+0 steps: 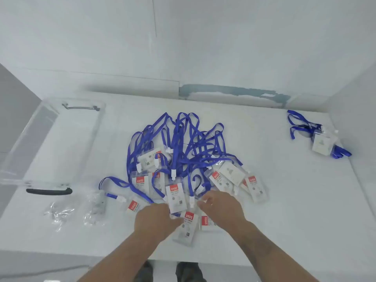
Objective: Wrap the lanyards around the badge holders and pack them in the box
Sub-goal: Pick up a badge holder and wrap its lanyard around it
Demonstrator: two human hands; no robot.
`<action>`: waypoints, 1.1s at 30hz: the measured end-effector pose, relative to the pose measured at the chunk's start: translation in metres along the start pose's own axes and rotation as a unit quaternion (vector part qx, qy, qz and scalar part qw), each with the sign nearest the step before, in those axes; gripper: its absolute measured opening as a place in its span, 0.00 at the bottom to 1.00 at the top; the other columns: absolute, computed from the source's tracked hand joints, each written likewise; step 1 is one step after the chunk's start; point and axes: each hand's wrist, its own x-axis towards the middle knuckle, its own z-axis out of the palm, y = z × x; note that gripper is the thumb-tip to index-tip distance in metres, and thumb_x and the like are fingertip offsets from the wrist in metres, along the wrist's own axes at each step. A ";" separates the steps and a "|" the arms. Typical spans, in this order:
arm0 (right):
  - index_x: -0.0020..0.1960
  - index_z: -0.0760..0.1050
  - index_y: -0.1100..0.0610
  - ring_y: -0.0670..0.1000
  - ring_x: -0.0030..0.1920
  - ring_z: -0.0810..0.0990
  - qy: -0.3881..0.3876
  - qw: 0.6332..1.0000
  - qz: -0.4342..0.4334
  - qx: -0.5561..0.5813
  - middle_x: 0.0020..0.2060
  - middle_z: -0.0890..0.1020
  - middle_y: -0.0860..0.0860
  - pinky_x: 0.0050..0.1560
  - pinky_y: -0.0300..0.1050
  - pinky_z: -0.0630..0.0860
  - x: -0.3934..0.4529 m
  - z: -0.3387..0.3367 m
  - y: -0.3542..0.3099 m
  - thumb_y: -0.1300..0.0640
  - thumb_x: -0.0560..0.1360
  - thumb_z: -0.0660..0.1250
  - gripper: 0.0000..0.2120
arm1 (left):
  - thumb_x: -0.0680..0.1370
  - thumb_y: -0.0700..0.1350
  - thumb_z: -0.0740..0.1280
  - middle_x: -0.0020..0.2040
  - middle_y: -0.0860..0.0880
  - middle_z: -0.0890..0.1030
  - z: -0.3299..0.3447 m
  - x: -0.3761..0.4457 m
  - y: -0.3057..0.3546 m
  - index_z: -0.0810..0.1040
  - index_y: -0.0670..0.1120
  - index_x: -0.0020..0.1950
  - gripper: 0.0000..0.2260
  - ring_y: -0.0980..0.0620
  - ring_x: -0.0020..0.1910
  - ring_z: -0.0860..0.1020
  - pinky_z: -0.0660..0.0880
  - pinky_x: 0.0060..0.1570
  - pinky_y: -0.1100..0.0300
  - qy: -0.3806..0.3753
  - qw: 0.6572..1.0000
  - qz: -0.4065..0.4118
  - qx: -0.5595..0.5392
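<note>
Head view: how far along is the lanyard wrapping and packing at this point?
Barely started. Done: nothing packed; the clear box at the left looks empty. One badge holder lies apart at the far right, its lanyard loosely bunched. In hand: left hand and right hand reach into the near edge of the tangled pile. Left: essentially the whole pile.

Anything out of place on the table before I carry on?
Yes. One badge holder with its blue lanyard lies alone at the far right, apart from the central pile. Crumpled clear wrappers litter the left.
</note>
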 end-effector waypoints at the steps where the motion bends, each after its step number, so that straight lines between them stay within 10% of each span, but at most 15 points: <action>1: 0.57 0.77 0.44 0.44 0.50 0.80 -0.012 1.000 0.017 0.006 0.51 0.82 0.42 0.51 0.40 0.76 0.004 0.007 -0.005 0.39 0.75 0.61 0.15 | 0.71 0.72 0.61 0.37 0.56 0.76 0.006 0.002 -0.001 0.73 0.54 0.43 0.22 0.58 0.39 0.76 0.73 0.41 0.63 -0.032 0.999 -0.007 0.001; 7: 0.62 0.73 0.45 0.44 0.53 0.79 0.016 0.997 0.066 0.036 0.56 0.80 0.41 0.47 0.38 0.70 0.019 0.029 -0.022 0.40 0.74 0.66 0.19 | 0.72 0.70 0.62 0.44 0.58 0.76 0.026 0.011 0.007 0.75 0.55 0.55 0.22 0.58 0.44 0.76 0.73 0.48 0.63 -0.061 0.998 -0.014 0.004; 21: 0.45 0.76 0.47 0.42 0.41 0.81 -0.007 0.985 0.038 0.166 0.39 0.82 0.41 0.41 0.34 0.74 0.036 0.024 -0.018 0.49 0.72 0.70 0.04 | 0.71 0.72 0.62 0.39 0.55 0.78 0.011 0.031 0.007 0.76 0.53 0.46 0.23 0.57 0.40 0.78 0.77 0.44 0.60 -0.042 0.999 -0.004 -0.029; 25: 0.45 0.78 0.58 0.50 0.35 0.83 -0.027 0.913 0.055 0.404 0.37 0.85 0.54 0.43 0.43 0.82 0.029 -0.016 -0.017 0.60 0.73 0.72 0.03 | 0.67 0.74 0.64 0.50 0.62 0.78 -0.015 0.032 0.002 0.76 0.58 0.54 0.25 0.60 0.49 0.77 0.77 0.50 0.60 0.057 0.988 0.063 -0.131; 33: 0.49 0.73 0.62 0.59 0.44 0.82 -0.024 0.695 0.051 0.717 0.44 0.82 0.61 0.46 0.51 0.82 0.037 -0.071 -0.018 0.64 0.75 0.67 0.04 | 0.64 0.72 0.70 0.60 0.64 0.75 -0.077 0.053 0.020 0.70 0.62 0.62 0.31 0.61 0.58 0.76 0.76 0.59 0.54 -0.134 0.860 0.075 -0.487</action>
